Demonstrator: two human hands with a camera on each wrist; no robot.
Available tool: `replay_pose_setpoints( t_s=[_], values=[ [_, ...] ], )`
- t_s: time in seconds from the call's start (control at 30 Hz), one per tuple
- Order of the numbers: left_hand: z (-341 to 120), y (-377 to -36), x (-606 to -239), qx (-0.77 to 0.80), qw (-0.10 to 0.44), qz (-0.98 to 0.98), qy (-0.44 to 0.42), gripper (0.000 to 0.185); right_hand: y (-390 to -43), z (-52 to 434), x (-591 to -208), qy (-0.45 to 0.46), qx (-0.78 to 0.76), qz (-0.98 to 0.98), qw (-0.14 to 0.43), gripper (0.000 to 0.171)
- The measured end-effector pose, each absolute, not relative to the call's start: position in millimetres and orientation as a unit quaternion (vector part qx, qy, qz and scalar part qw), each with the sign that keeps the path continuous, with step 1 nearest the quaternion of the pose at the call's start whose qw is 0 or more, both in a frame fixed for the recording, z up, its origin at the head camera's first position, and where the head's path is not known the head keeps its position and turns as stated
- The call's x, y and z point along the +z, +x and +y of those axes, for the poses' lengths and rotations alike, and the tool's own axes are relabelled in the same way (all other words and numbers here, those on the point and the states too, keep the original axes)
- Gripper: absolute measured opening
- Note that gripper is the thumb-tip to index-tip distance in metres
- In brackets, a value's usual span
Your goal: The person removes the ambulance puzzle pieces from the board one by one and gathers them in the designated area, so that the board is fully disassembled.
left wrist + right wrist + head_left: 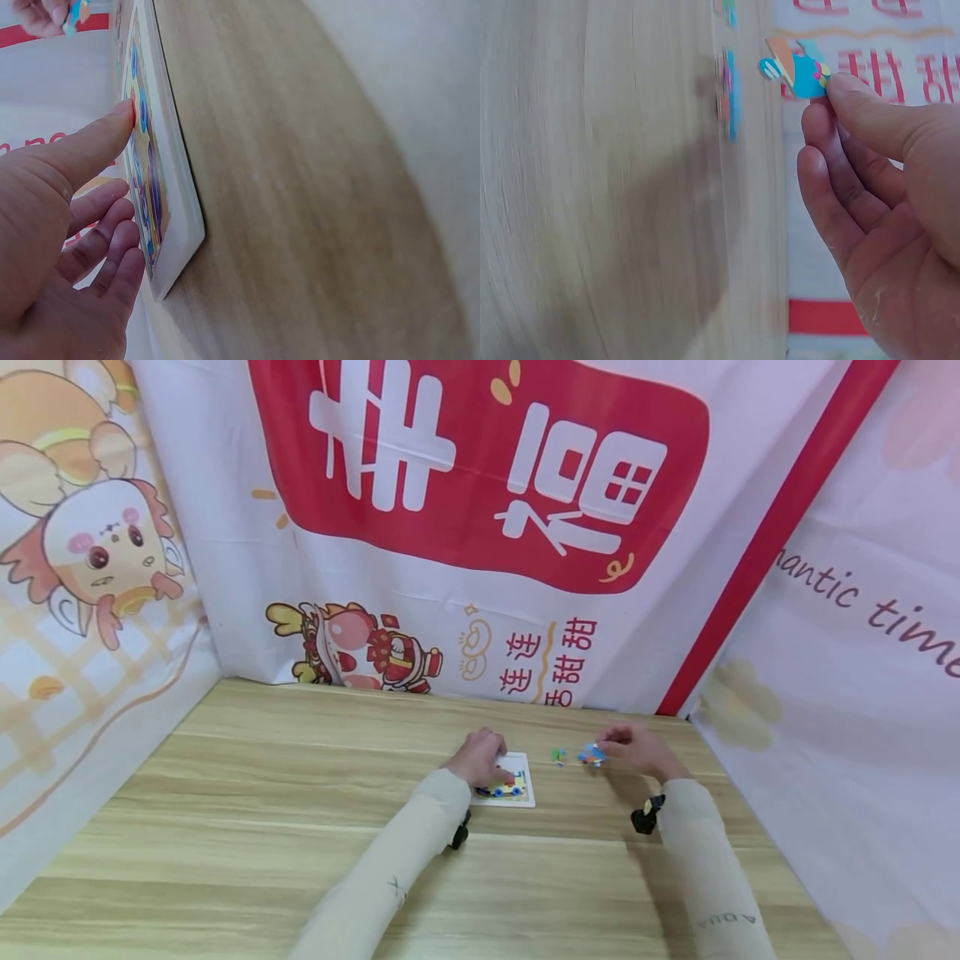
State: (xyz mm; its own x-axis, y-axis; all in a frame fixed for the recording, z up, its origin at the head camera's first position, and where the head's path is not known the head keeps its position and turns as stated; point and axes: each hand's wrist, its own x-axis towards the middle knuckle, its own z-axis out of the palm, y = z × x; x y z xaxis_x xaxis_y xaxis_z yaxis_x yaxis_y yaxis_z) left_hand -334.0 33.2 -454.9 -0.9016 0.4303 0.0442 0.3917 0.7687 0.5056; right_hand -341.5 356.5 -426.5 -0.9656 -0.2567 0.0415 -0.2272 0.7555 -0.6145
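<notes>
A small white puzzle board (517,783) with a colourful picture lies flat on the wooden table (300,793). My left hand (480,758) rests on it, and the straight thumb (90,146) presses the picture face of the board (169,187). My right hand (633,747) pinches a blue puzzle piece (799,69) between thumb and fingers and holds it just above the table, to the right of the board. The same piece (591,754) shows at my fingertips in the head view. More loose pieces (558,756) lie between the board and my right hand.
Printed fabric backdrops (480,527) wall in the table on the left, back and right. A loose flat piece (729,94) lies on the wood just under the lifted one. Bare wood stretches to the left and front of the board.
</notes>
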Motion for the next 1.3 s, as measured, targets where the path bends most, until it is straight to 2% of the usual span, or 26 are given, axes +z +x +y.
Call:
replay_pose_setpoints(
  t_s=[0.27,0.63,0.87,1.13,1.3],
  values=[
    [33.1,-330.9,-452.4,0.263,0.041,0.940,0.215,0.050,-335.2,389.1,-440.7,-0.069,-0.322,0.944,-0.008,0.019],
    [34.0,-330.0,-450.5,0.259,0.044,0.940,0.217,0.049,-339.2,389.9,-461.1,-0.002,-0.273,0.961,-0.044,0.015],
    [32.9,-330.9,-451.7,0.257,0.045,0.940,0.219,0.050,-341.5,380.6,-460.1,0.049,-0.258,0.965,-0.025,0.017],
    [32.5,-331.1,-449.5,0.250,0.052,0.941,0.221,0.050,-339.8,374.6,-454.3,0.040,-0.250,0.967,-0.022,0.019],
    [30.4,-333.7,-448.0,0.251,0.059,0.939,0.229,0.049,-340.5,363.6,-444.2,-0.003,-0.229,0.973,-0.017,0.027]
  ],
)
